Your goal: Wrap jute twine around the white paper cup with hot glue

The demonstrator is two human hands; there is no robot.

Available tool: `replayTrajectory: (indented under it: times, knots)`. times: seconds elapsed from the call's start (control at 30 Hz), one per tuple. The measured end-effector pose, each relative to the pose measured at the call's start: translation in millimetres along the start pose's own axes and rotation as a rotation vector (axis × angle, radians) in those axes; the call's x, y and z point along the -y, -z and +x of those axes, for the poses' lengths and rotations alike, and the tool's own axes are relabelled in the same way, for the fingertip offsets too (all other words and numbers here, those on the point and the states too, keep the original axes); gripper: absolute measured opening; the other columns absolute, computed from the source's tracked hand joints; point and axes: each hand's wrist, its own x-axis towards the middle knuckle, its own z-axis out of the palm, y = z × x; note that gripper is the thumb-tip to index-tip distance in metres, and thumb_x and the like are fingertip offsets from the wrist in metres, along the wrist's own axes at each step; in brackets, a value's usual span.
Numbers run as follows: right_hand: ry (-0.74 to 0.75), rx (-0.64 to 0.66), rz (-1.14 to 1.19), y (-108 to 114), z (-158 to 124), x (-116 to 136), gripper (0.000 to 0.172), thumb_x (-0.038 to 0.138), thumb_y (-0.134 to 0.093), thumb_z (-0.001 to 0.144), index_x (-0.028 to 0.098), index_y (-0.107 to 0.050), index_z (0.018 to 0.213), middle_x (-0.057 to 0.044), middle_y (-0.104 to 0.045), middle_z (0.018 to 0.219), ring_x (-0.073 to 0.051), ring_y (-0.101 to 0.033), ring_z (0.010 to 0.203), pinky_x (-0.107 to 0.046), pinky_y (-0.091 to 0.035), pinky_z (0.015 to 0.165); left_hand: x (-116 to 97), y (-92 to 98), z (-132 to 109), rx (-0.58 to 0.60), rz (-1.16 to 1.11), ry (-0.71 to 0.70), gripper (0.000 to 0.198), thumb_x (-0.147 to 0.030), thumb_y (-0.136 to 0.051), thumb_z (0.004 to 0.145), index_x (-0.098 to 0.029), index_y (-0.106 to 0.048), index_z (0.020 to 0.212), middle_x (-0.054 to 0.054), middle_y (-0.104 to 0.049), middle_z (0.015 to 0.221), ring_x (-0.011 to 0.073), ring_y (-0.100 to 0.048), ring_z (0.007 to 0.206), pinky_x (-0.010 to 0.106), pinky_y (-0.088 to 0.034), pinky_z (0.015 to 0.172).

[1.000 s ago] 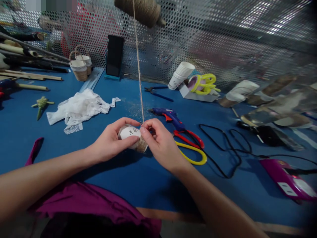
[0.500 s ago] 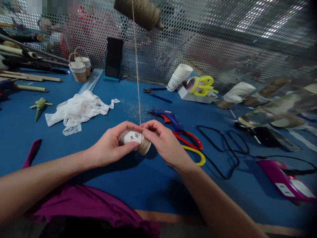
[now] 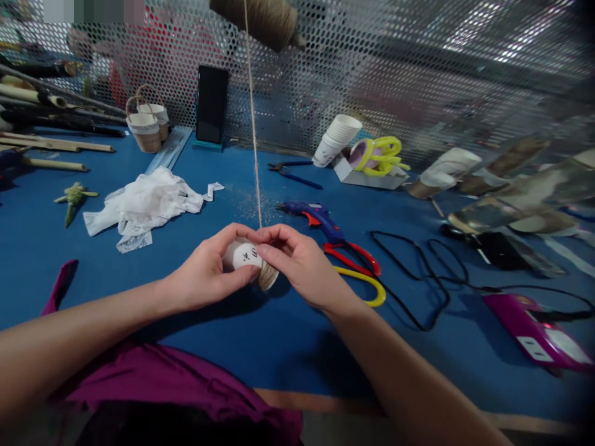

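A white paper cup (image 3: pixel 241 254) with dark marks lies on its side between my hands, one end wrapped in brown twine (image 3: pixel 268 274). My left hand (image 3: pixel 216 263) is closed around the white part, thumb along its near side. My right hand (image 3: pixel 297 260) pinches at the wrapped part, its thumb and fingers by the edge of the winding. From there a taut twine strand (image 3: pixel 255 136) rises to the large twine spool (image 3: pixel 260 21) at the top of the view. My fingers hide the cup's far side.
A blue glue gun (image 3: pixel 320 220) and scissors with red and yellow handles (image 3: pixel 357 282) lie right of my hands. White lace (image 3: pixel 149 201) is at left. Behind stand a phone (image 3: pixel 212 104), stacked cups (image 3: pixel 337 141) and pliers (image 3: pixel 297 173). A purple power strip (image 3: pixel 534 328) sits at right.
Both hands keep hold of the cup, and my right fingers have shifted slightly left over it. The whole view has moved a little.
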Motion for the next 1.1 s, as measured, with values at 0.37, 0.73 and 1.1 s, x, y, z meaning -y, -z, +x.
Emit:
replayTrajectory:
  times: [0.37, 0.73, 1.1]
  knots:
    - [-0.042, -0.074, 0.148, -2.9, 2.9, -2.0, 0.010, 0.025, -0.060, 0.070, 0.018, -0.052, 0.071, 0.000, -0.056, 0.083, -0.012, -0.052, 0.075, -0.029, -0.041, 0.072, -4.6, -2.4, 3.5, -0.039, -0.138, 0.135, 0.034, -0.018, -0.062, 0.068, -0.015, -0.046, 0.098, -0.003, -0.052, 0.077, 0.0059, -0.047, 0.058, 0.015, -0.038, 0.050]
    - [-0.024, -0.001, 0.224, 10.4, 72.2, 44.3, 0.018, 0.019, -0.052, 0.077, 0.016, -0.053, 0.094, -0.001, -0.062, 0.080, -0.003, -0.036, 0.043, -0.019, -0.024, 0.037, -4.6, -0.8, 0.6, 0.066, 0.166, 0.154, 0.039, -0.021, -0.057, 0.071, -0.019, -0.044, 0.107, 0.001, -0.057, 0.082, 0.0118, -0.051, 0.063, 0.024, -0.041, 0.057]
    - [0.173, -0.032, -0.468, 26.7, 73.0, 38.1, 0.027, 0.011, -0.040, 0.078, 0.017, -0.060, 0.096, 0.005, -0.051, 0.054, -0.008, -0.045, 0.044, -0.021, -0.037, 0.046, -6.8, 0.5, 0.6, 0.077, 0.027, 0.168, 0.042, -0.020, -0.059, 0.069, -0.019, -0.043, 0.107, -0.002, -0.054, 0.077, 0.0108, -0.050, 0.061, 0.023, -0.040, 0.057]
